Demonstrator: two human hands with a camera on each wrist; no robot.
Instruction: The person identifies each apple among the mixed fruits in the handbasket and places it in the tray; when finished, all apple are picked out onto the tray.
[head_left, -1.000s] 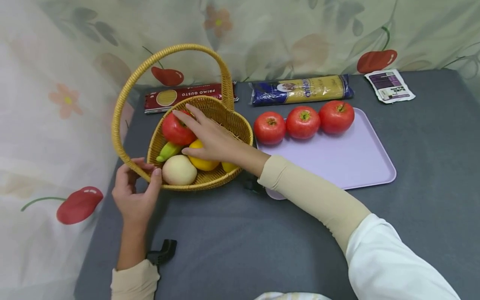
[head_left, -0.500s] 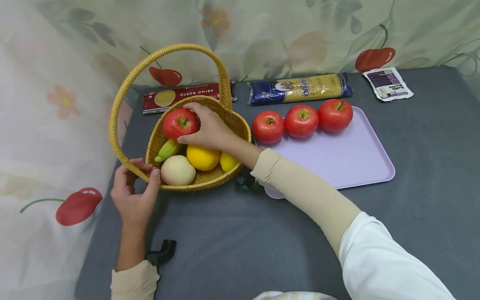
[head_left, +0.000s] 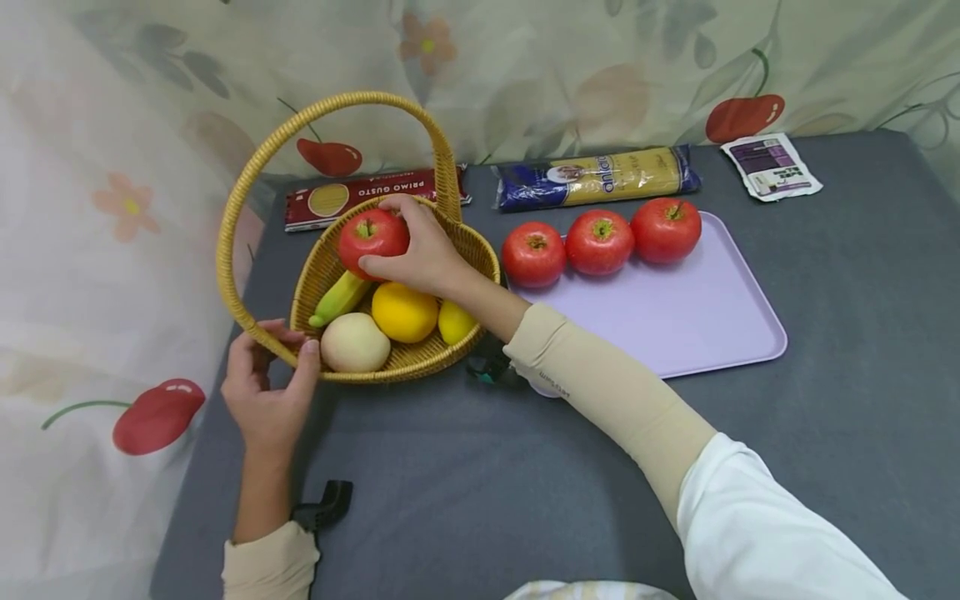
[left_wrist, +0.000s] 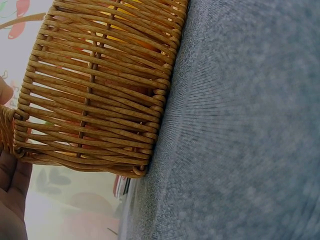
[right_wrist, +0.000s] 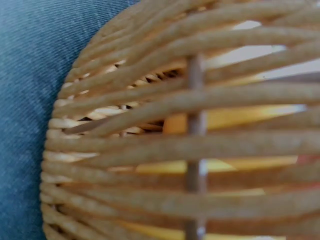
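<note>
In the head view, my right hand (head_left: 429,252) grips a red apple (head_left: 369,242) inside the wicker basket (head_left: 411,372), thumb in front and fingers behind. My left hand (head_left: 272,387) holds the basket at the near-left foot of its arched handle (head_left: 227,242), thumb and fingers on either side. Below the apple lie a green banana (head_left: 340,298), a pale peach-like fruit (head_left: 356,342), an orange-yellow round fruit (head_left: 406,312) and a yellow fruit (head_left: 455,322). Woven basket walls (left_wrist: 100,85) fill much of both wrist views; the right wrist view hides the right hand.
Several red fruits are not in the basket: three apples (head_left: 600,242) line the back edge of a lilac tray (head_left: 705,317) to the right. Behind stand a red pasta pack (head_left: 315,204), a blue-yellow pasta pack (head_left: 600,177) and a white-purple sachet (head_left: 772,167), near the patterned curtain.
My right hand, spread over the apple a second ago, has closed round it and turned it stem-up. The apple has shifted slightly right, uncovering more banana. My left hand stays on the basket.
</note>
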